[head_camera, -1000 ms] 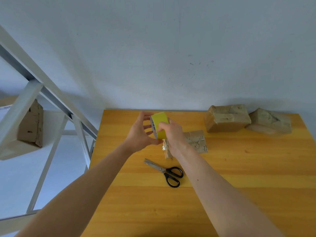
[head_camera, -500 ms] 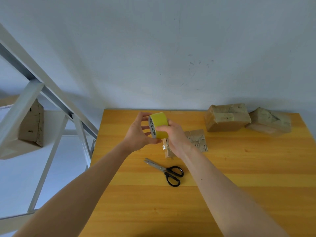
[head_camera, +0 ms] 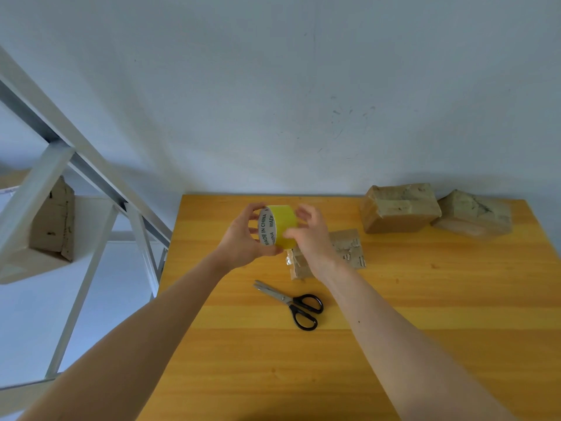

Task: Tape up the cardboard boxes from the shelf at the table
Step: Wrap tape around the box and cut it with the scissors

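Shelf (head_camera: 100, 217): far left, white metal frame; one cardboard box (head_camera: 56, 221) on it, upright, leaning. Prob. next in line, not yet fetched.
Left hand (head_camera: 243, 238): raised over table's (head_camera: 425, 344) back-left part; fingers curled round the tape roll's near rim & core, gripping it. Held up w/ printed core side facing left, prob. so the band faces the other hand.
Tape roll (head_camera: 280, 226): yellow, between both hands, clear of the table; above & just left of the flat box.
Right hand (head_camera: 309, 235): fingers partly spread, thumb & fingertips on the yellow band; closed on nothing firm. Looks like feeling for the loose tape end; end itself not visible.
Flat box (head_camera: 349, 249): small, lying on table directly under/behind right hand, partly hidden by wrist. Placed close, prob. the one to be taped now.
Scissors (head_camera: 291, 302): shut, on table just in front of hands, handles to the right; w/in easy reach for cutting.
Two boxes (head_camera: 400, 211): back right, near wall, well apart from hands; look already wrapped, set aside.
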`<state>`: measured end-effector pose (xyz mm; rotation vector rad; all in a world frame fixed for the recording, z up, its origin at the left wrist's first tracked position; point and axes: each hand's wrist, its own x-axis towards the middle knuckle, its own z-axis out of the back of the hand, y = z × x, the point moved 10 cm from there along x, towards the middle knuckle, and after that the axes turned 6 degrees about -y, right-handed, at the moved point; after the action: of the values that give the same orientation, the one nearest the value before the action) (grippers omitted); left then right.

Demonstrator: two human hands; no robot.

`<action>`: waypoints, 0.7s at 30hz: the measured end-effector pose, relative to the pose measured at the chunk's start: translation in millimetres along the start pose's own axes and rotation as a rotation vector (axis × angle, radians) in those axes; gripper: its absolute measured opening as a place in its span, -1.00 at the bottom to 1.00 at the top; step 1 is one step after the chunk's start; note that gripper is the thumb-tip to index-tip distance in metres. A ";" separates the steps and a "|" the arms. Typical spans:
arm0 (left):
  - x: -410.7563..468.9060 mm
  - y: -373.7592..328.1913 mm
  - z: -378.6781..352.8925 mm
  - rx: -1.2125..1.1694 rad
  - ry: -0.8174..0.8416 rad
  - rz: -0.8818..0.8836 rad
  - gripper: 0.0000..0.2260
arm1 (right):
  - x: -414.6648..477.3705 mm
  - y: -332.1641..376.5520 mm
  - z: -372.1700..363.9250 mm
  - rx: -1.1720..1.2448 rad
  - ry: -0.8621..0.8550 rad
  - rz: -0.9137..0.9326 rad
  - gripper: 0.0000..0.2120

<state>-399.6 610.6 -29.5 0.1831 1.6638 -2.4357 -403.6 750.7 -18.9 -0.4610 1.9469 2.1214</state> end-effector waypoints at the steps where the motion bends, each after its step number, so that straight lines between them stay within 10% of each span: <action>1: 0.2 2.3 0.2 0.024 0.004 0.005 -0.21 | -2.0 10.9 3.6 -0.115 -0.018 0.135 -0.40; 9: 0.6 10.7 -6.1 0.087 0.061 0.054 -0.23 | -33.9 47.0 1.0 -0.591 -0.164 0.820 -0.67; 21: -4.7 17.2 -13.0 0.187 0.077 0.073 -0.22 | -28.8 42.4 0.6 -0.753 -0.173 0.682 -0.89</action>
<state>-391.2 617.0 -48.9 0.3612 1.4295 -2.5566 -392.8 748.6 31.1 0.3424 1.2396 3.1708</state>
